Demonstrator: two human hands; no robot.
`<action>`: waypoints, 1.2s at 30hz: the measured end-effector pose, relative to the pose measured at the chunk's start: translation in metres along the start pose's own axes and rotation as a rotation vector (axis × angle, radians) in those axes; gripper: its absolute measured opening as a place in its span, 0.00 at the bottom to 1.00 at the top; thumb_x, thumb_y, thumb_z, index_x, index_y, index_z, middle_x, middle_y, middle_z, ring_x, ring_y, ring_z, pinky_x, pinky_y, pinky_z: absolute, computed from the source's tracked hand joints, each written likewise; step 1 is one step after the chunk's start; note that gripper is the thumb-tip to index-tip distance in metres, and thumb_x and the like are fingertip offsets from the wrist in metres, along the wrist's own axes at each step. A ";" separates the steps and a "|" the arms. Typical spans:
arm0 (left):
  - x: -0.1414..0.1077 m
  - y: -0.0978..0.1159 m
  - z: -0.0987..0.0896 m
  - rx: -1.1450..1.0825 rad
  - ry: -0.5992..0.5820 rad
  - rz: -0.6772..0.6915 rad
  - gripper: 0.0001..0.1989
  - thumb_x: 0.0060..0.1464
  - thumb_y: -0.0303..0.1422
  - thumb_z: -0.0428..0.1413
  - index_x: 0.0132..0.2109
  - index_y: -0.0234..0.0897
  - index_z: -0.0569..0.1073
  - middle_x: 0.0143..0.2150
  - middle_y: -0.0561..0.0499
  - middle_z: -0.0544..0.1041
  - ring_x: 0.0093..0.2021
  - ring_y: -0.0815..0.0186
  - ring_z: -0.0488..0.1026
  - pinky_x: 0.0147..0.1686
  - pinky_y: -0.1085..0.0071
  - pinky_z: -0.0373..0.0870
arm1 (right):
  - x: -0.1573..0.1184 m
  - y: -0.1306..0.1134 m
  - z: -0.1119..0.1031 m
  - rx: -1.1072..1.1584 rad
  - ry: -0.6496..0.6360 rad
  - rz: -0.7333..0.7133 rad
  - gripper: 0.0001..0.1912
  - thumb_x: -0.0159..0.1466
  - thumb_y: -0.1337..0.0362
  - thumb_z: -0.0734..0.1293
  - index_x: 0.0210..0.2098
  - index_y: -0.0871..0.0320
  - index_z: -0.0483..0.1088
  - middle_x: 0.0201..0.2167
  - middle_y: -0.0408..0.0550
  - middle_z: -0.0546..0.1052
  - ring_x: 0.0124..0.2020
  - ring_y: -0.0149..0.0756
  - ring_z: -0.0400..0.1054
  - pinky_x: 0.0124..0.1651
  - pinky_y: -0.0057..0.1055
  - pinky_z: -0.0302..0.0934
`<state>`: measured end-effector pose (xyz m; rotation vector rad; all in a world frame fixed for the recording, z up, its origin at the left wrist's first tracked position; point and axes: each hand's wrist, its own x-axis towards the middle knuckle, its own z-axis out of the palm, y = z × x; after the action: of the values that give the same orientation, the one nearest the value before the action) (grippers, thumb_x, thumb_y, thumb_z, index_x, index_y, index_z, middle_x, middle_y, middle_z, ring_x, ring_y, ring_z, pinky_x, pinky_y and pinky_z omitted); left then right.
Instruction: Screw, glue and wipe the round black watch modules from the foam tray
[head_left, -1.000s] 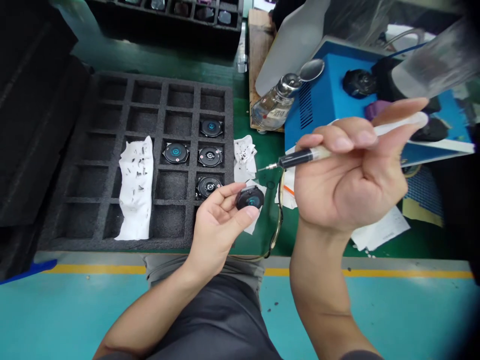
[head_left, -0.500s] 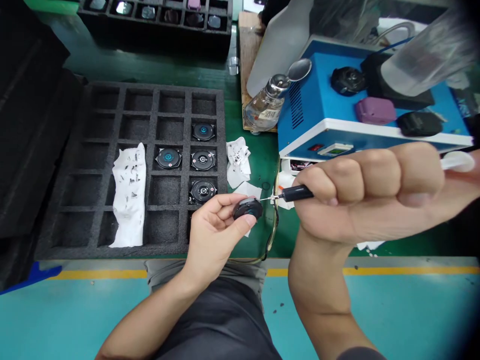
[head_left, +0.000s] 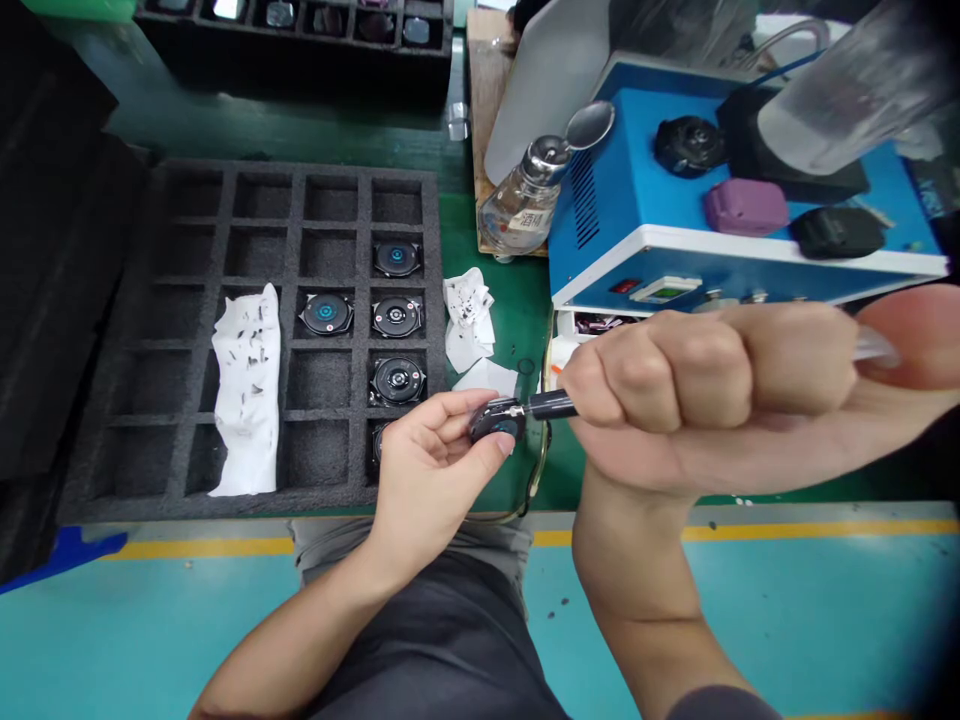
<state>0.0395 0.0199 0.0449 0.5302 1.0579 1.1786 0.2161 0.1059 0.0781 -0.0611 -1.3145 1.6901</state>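
Between the thumb and fingers of my left hand (head_left: 427, 460) is a round black watch body (head_left: 495, 421), tilted so that its side edge faces right. My right hand (head_left: 705, 390) is wrapped in a fist around a dark syringe (head_left: 551, 404), its thumb beside the translucent rear end. The syringe's narrow tip reaches the rim of the watch body; the exact contact is too small to make out. To the left, several similar watch bodies (head_left: 398, 381) lie face down in pockets of a black foam tray (head_left: 360, 400).
A paper strip (head_left: 247, 400) with black smears lies across the tray, and marked tissue (head_left: 469, 315) beside it. Behind stand a glass dispenser bottle (head_left: 521, 205) and a blue machine (head_left: 600, 230) with watch cases on top. Another tray (head_left: 300, 55) sits at the back.
My right hand has moved slightly left, bringing the syringe's tip from just off the watch body to its rim. The view has shifted a little.
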 end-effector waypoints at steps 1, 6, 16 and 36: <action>0.000 0.000 0.000 0.001 -0.004 0.003 0.14 0.48 0.23 0.70 0.43 0.36 0.83 0.40 0.49 0.87 0.37 0.71 0.83 0.40 0.81 0.78 | 0.001 0.000 0.001 0.034 -0.022 0.007 0.34 0.69 0.39 0.56 0.16 0.54 0.47 0.11 0.38 0.50 0.13 0.31 0.44 0.23 0.37 0.53; -0.001 -0.001 0.000 0.013 -0.013 0.008 0.14 0.48 0.23 0.70 0.44 0.36 0.83 0.41 0.49 0.87 0.39 0.71 0.84 0.41 0.81 0.78 | 0.003 -0.001 0.008 0.064 -0.015 0.032 0.33 0.70 0.44 0.58 0.15 0.54 0.45 0.10 0.39 0.51 0.13 0.31 0.43 0.23 0.37 0.53; -0.001 -0.001 -0.001 0.012 -0.020 0.006 0.15 0.48 0.24 0.70 0.45 0.35 0.82 0.41 0.48 0.87 0.39 0.70 0.84 0.41 0.81 0.78 | 0.002 -0.005 0.008 0.047 -0.020 0.090 0.35 0.68 0.45 0.61 0.12 0.53 0.45 0.10 0.40 0.52 0.13 0.32 0.45 0.24 0.39 0.54; -0.001 0.002 0.001 0.000 -0.021 -0.003 0.14 0.48 0.23 0.69 0.43 0.35 0.82 0.41 0.49 0.87 0.39 0.70 0.84 0.41 0.80 0.78 | 0.000 -0.003 0.016 0.004 0.001 0.090 0.31 0.71 0.49 0.56 0.16 0.54 0.44 0.10 0.39 0.52 0.13 0.32 0.47 0.23 0.37 0.55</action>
<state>0.0395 0.0200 0.0468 0.5402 1.0401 1.1682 0.2090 0.0945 0.0873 -0.1201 -1.3243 1.7679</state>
